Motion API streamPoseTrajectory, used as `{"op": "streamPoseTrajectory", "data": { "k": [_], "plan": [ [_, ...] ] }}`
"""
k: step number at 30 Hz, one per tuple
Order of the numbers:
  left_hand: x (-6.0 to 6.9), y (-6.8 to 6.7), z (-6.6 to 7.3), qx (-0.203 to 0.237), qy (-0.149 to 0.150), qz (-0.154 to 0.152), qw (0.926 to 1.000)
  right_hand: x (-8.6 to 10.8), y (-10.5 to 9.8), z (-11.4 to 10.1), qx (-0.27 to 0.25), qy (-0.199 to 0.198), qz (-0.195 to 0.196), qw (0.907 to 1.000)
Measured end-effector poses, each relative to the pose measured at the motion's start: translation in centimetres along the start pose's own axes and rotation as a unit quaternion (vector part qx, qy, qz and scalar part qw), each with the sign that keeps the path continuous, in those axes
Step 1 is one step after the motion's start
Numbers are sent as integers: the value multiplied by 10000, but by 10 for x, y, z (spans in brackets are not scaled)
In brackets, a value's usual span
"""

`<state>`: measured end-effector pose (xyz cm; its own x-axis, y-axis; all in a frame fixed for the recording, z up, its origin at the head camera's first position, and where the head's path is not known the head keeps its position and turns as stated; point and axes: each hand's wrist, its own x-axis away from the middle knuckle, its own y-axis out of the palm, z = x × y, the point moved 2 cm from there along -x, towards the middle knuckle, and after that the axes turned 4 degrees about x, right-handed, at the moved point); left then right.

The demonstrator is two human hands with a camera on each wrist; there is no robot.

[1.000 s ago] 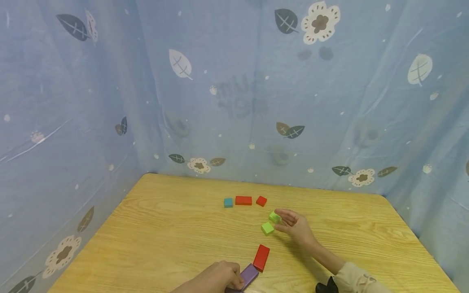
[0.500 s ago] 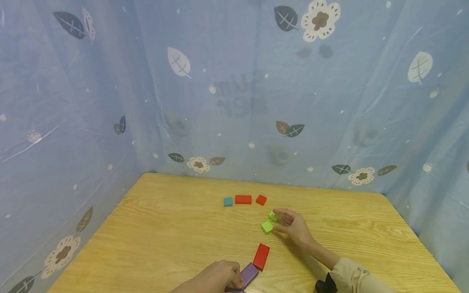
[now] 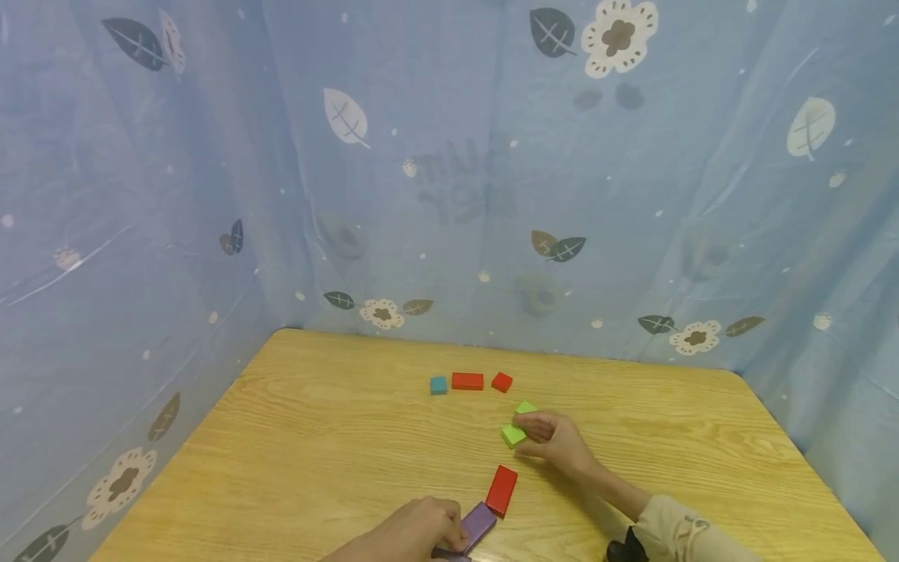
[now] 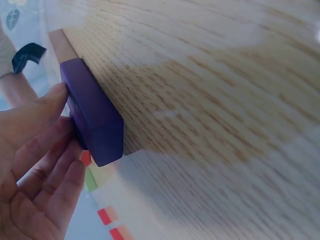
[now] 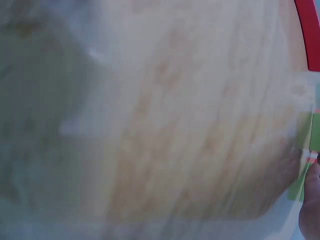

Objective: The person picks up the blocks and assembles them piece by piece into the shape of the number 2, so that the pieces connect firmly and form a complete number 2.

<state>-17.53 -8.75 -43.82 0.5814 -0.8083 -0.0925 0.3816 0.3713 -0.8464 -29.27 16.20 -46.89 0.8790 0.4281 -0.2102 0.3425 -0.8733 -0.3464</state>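
Observation:
My left hand (image 3: 416,532) is at the near edge of the view, its fingers against a purple block (image 3: 479,525); a darker purple block (image 3: 449,556) shows partly below. In the left wrist view, the left hand (image 4: 37,165) grips a purple block (image 4: 95,112) between thumb and fingers. My right hand (image 3: 564,447) reaches around the nearer green block (image 3: 513,435), thumb apart from the fingers; contact is unclear. Its fingers partly cover the farther green block (image 3: 525,407). In the right wrist view, only part of the right hand (image 5: 311,202) shows, beside green (image 5: 315,132).
A long red block (image 3: 502,491) touches the purple block's far end. Farther back stand a blue block (image 3: 438,385), a red block (image 3: 467,382) and a small red block (image 3: 502,382). A black object (image 3: 627,548) is by the right sleeve. Patterned curtains (image 3: 449,156) surround the wooden table (image 3: 316,437).
My right hand has shifted slightly left and nearer, from beside the farther green block to around the nearer one. The left hand and the blocks stay practically in place.

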Motion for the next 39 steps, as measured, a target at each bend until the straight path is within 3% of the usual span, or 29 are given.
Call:
{"op": "streamPoseTrajectory", "data": {
  "k": [9, 18, 28, 39],
  "plan": [
    [0, 2, -1, 162, -309, -223, 9991, -2, 9, -1, 419, -59, -14, 9991],
    [-1, 7, 0, -38, -65, -43, 10000, -7, 8, -2, 780, -107, -152, 9968],
    [-1, 4, 0, -16, -183, -101, 9998, -11, -1, -11, 1140, -183, -111, 9933],
    [1, 0, 1, -70, -74, 120, 9999, -13, -17, -25, 1251, -200, -271, 9916]
  ]
}}
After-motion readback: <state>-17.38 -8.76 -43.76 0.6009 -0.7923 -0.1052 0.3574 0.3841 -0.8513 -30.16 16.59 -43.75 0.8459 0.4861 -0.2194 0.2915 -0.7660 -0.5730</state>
